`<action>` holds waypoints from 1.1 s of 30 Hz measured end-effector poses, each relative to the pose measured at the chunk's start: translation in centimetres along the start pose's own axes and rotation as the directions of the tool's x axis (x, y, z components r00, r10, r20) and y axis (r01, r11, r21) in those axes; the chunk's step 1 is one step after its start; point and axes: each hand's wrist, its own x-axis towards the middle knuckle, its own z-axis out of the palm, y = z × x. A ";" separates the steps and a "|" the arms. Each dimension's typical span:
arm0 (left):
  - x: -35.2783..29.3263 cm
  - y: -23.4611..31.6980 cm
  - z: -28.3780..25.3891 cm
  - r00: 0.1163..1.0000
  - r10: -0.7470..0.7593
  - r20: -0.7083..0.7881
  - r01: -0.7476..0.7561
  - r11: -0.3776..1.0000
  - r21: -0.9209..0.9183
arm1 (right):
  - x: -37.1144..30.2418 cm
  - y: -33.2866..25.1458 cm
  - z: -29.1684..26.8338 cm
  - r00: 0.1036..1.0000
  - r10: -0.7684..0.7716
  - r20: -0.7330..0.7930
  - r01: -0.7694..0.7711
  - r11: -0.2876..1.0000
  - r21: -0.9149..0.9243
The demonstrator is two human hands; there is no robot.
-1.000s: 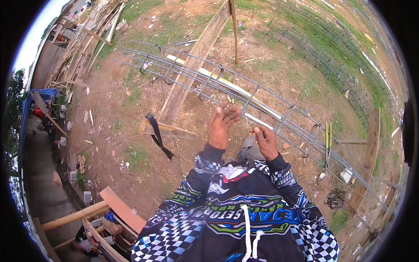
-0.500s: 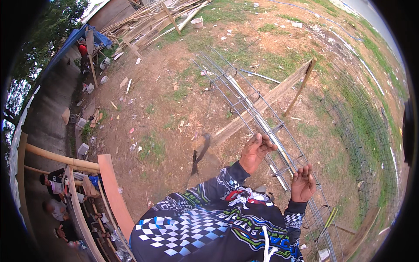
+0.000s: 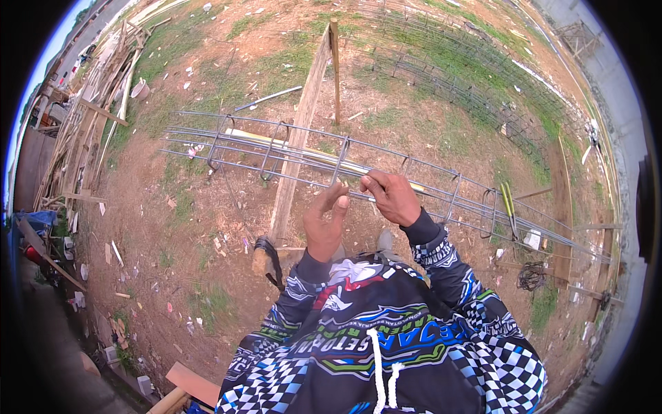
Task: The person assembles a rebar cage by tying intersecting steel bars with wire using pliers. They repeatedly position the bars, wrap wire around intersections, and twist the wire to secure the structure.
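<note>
A long rebar cage (image 3: pixel 227 141) of thin rods and bent square ties stretches across in front of me. My left hand (image 3: pixel 325 224) is at its near rod, below one of the ties, with thumb and fingertips drawn toward each other. Close beside it, my right hand (image 3: pixel 394 198) reaches over the near rods, its fingers curled in and the thumb pressed to them. Whatever sits between the fingers of either hand is too small to make out. Pliers with yellow-green handles (image 3: pixel 509 203) hang on the cage to the right. A pale strip (image 3: pixel 265 140) lies lengthwise inside the cage.
A wooden plank (image 3: pixel 298 155) on posts passes under the cage, with a black strap (image 3: pixel 267 248) at its near end. More rebar cages (image 3: pixel 455 93) lie on the grass beyond. Piled timber (image 3: pixel 93 131) and a bucket (image 3: pixel 140 90) are far left; coiled wire (image 3: pixel 531 276) lies right.
My view has turned to the right, so the cage now runs left to right. My right hand has come in close beside the left, its fingers curling over the rods.
</note>
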 end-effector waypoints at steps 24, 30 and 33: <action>-2.4 -8.7 13.0 0.503 -0.084 0.860 0.013 0.996 0.089 | -21.6 13.0 -4.1 0.763 0.308 0.568 -0.646 0.358 0.674; -0.6 -14.8 17.9 0.786 -0.026 0.618 -0.345 0.810 0.473 | -24.7 21.6 0.0 0.600 0.758 0.256 -0.791 0.513 0.333; 0.6 -16.1 19.8 0.777 -0.142 0.614 -0.376 0.677 0.633 | -21.9 24.2 3.2 0.635 0.772 0.039 -0.746 0.600 0.289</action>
